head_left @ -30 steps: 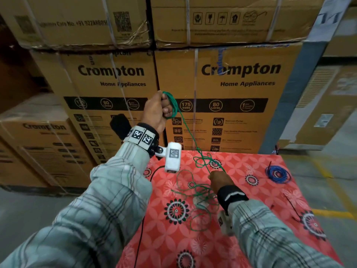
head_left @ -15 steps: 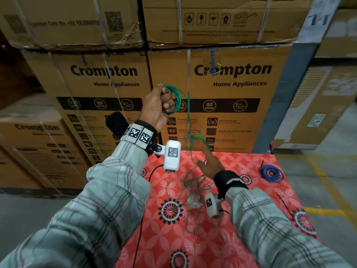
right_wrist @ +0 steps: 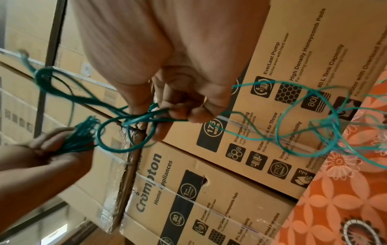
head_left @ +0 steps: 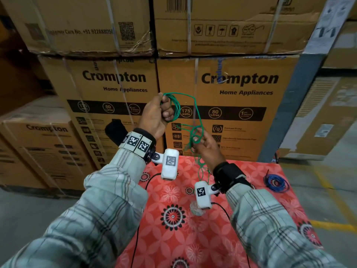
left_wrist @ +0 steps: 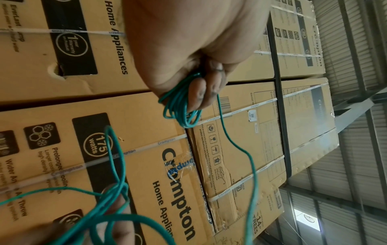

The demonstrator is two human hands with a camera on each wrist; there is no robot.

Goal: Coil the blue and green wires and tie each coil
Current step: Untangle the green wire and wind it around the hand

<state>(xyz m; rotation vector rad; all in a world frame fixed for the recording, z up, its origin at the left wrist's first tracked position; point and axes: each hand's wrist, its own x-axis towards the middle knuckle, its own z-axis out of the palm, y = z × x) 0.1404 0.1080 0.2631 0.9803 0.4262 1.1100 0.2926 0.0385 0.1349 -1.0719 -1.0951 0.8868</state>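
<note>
The far end of the green wire [head_left: 196, 120] is blurred below the right hand [head_left: 207, 149], its slack dropping toward the desk [head_left: 251, 225]. The left hand [head_left: 156, 117], raised, has its fingers [left_wrist: 201, 92] clenched round the coiled loops. Lower and to the right, the right hand pinches a tangled loop. The blue wire [head_left: 276, 183] lies coiled at the desk's far right.

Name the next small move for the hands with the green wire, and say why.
Probably the right hand should work loose the snarl it pinches, then feed a loop to the left hand. The left grips a bundle of green wire loops, but knotted slack hangs toward the cloth.
</note>
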